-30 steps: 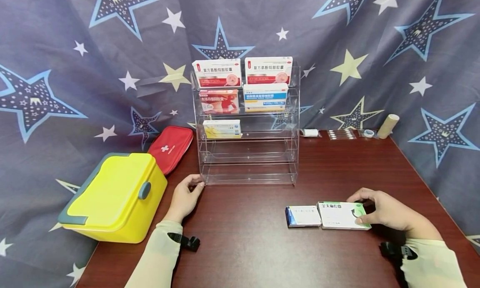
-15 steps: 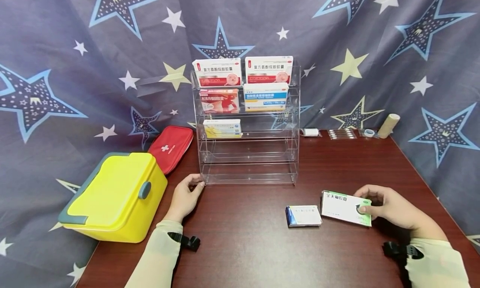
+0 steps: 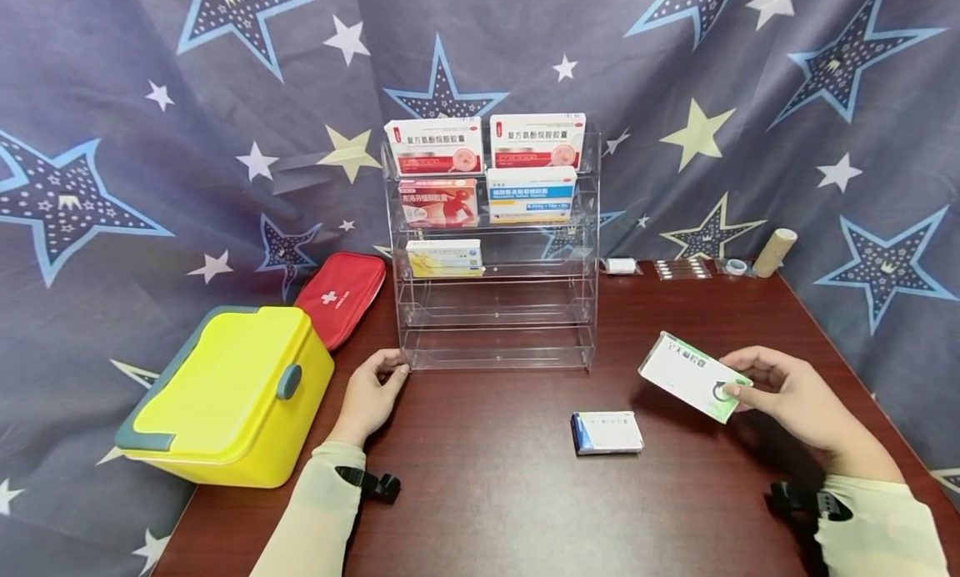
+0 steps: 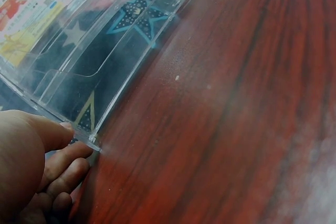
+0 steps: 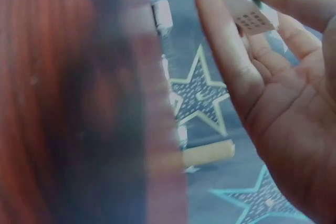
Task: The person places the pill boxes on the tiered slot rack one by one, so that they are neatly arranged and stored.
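My right hand [image 3: 787, 393] pinches a white and green medicine box [image 3: 686, 377] by its right end, thumb in front. The box is tilted and held above the table; in the right wrist view its white end [image 5: 254, 22] shows between thumb and fingers. A clear acrylic display rack [image 3: 495, 360] stands upright at the back, and my left hand [image 3: 371, 398] grips its lower left corner. In the left wrist view the thumb [image 4: 50, 132] lies against that corner, fingers curled beside it. A smaller blue and white medicine box [image 3: 609, 434] lies on the table.
Several medicine boxes [image 3: 438, 258] stand in the rack's upper three tiers. At left are a yellow lidded box [image 3: 232, 385] and a red first-aid pouch [image 3: 341, 298]. A bandage roll [image 3: 776, 253] and small packets [image 3: 682, 268] lie along the back edge.
My right hand has lifted the white and green box off the table, away from the blue and white box, and tilted it. My left hand stays at the rack's corner.
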A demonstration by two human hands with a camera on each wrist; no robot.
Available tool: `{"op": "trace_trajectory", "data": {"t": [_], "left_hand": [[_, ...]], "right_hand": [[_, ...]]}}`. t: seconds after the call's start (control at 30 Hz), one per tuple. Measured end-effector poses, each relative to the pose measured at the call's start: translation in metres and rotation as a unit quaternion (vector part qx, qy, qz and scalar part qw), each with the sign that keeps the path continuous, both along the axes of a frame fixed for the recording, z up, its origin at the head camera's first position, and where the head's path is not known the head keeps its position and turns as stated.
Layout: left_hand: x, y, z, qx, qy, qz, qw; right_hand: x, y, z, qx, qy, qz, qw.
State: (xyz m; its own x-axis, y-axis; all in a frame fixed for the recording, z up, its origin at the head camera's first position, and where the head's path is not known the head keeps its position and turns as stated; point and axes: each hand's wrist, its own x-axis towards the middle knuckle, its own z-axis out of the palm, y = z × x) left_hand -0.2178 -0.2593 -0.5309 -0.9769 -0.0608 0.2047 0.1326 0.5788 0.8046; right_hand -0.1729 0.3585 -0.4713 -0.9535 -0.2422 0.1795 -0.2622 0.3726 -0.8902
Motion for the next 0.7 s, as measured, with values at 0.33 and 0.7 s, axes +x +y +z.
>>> {"op": "trace_trajectory", "data": {"t": [0.33, 0.7], "left_hand": [[0.000, 0.000, 0.000, 0.006, -0.003, -0.005, 1.0000], [-0.001, -0.001, -0.001, 0.005, 0.000, -0.003, 1.0000]], "right_hand": [[-0.013, -0.026, 0.055, 0.026, 0.088, -0.014, 0.9957], [-0.053, -0.080, 0.112, -0.025, 0.185, -0.013, 0.9824]]}}
